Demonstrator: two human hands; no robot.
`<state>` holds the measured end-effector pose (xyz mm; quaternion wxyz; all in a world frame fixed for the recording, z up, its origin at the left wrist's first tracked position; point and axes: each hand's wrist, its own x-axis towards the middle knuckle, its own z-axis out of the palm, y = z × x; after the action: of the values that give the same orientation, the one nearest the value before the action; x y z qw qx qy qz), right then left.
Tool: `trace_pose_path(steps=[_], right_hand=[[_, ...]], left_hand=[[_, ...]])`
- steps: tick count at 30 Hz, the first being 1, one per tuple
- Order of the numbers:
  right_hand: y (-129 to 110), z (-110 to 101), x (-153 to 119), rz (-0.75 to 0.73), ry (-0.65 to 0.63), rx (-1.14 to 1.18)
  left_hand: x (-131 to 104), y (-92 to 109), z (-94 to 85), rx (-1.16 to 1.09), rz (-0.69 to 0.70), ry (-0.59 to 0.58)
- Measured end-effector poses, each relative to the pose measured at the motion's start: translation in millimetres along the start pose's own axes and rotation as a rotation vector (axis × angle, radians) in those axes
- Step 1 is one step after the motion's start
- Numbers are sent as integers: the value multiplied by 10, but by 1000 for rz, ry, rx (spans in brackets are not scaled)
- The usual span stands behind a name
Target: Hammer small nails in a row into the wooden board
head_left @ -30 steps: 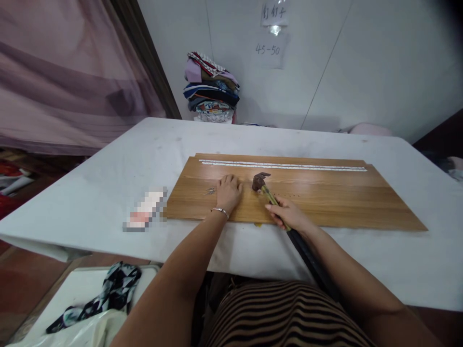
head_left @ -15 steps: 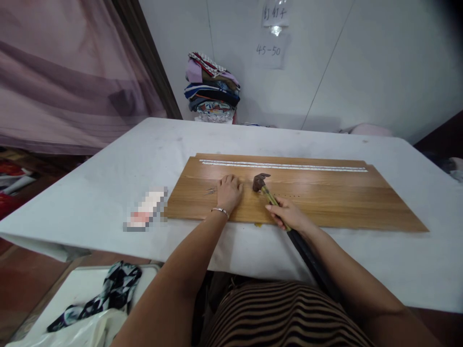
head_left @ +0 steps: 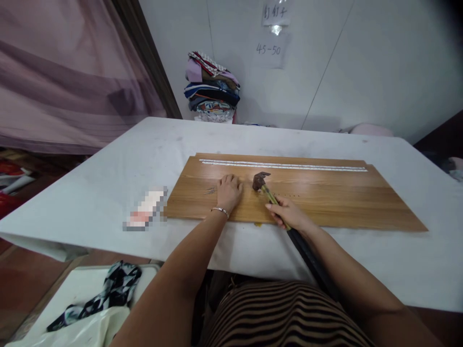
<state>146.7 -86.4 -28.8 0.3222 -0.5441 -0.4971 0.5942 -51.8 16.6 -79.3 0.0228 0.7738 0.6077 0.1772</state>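
Observation:
A brown wooden board lies across the white table, with two white strips along its far side. My left hand rests flat on the board, fingers extended, holding nothing visible. Just left of it lie several loose nails. My right hand is wrapped round the handle of a claw hammer. The hammer's head is low over the board, right of my left hand; whether it touches the surface is unclear. A row of small dark nails or holes runs rightward from the handle.
A pixelated flat item lies on the white table left of the board. Folded cloths are stacked beyond the far edge, against the wall. At lower left, a white stool bears a patterned cloth and a plastic bag.

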Motion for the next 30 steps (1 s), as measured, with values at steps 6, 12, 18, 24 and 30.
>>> trace_pose_path(steps=[6,12,18,24,30], right_hand=[[-17,7,13,26,-4,9],[-1,-6,13,29,1,9],[-24,-12,-6,15,0,-16],[-8,-15,2,0,-1,0],[23,-17,20,13,-13,-5]], left_hand=[[-3,-12,18,28,9,17],[-2,-3,16,22,15,25],[2,-9,17,16,5,13],[-5,0,4,9,7,13],[-4,-1,12,14,8,19]])
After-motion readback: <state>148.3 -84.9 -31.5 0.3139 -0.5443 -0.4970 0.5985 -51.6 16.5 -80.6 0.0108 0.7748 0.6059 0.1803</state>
